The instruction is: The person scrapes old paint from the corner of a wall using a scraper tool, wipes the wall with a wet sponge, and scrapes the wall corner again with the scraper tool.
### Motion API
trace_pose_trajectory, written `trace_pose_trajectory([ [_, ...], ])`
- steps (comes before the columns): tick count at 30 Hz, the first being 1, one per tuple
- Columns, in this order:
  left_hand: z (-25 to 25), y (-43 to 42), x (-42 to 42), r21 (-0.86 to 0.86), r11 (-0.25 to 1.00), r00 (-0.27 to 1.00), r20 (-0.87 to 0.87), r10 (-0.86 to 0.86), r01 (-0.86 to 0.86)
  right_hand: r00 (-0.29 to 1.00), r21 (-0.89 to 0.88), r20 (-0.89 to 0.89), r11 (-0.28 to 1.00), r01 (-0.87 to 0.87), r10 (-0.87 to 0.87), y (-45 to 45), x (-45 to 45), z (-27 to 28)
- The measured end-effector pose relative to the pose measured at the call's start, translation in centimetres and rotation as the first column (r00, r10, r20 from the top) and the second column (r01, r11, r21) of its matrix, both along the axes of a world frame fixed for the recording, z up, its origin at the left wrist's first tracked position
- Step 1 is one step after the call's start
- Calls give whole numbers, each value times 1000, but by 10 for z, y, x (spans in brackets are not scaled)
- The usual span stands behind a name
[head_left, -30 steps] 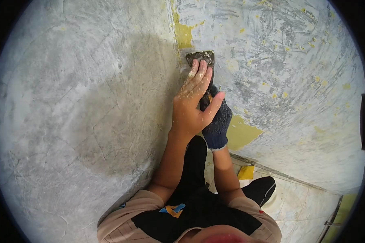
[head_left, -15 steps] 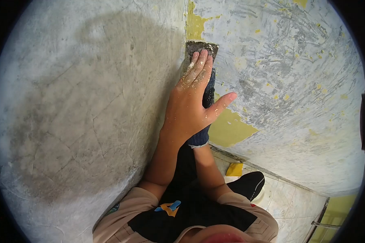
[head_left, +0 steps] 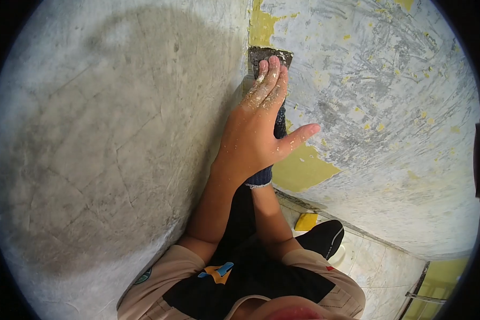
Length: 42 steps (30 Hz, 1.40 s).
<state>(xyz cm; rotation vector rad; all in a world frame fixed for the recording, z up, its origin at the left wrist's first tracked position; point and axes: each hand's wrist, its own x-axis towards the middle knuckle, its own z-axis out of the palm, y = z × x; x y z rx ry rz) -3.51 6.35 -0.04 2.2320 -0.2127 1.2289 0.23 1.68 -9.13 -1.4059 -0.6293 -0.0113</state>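
A dark, flake-specked scraper blade point(head_left: 270, 53) lies against the right wall, close to the corner and just below a strip of yellow paint point(head_left: 260, 26). My left hand point(head_left: 256, 125) is bare and dusted with flakes; its fingertips press on the blade, with the thumb stretched out to the right. Beneath it is my right hand point(head_left: 261, 177) in a dark blue glove, mostly covered, wrapped round the scraper's handle, which is hidden now. A larger yellow patch point(head_left: 304, 168) shows on the wall to the right of the glove.
A grey, stained wall point(head_left: 106, 138) rises on the left. The scratched right wall point(head_left: 389, 106) carries yellow specks. Below are a tiled floor point(head_left: 381, 261), a yellow object point(head_left: 306, 222) and my dark-clad leg point(head_left: 325, 237).
Both hands and the scraper have moved up along the corner towards the upper yellow strip. My left hand now covers more of the gloved hand. The camera view has shifted.
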Motion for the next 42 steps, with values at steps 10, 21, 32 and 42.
trace_pose_trajectory([
  [10,-3,-4,0,66,995,997,15,70,-71,999,37,-30,998,-43,44,-6,-10,4],
  [21,13,3,-1,36,999,998,57,-29,27,995,77,-67,994,-72,77,27,-16,22],
  [32,-5,-3,-8,25,1000,1000,-19,1,-1,986,75,-119,991,-107,115,41,-45,15],
  [42,4,-10,-8,9,1000,1000,20,19,-19,968,70,-190,986,-151,162,-13,-17,7],
])
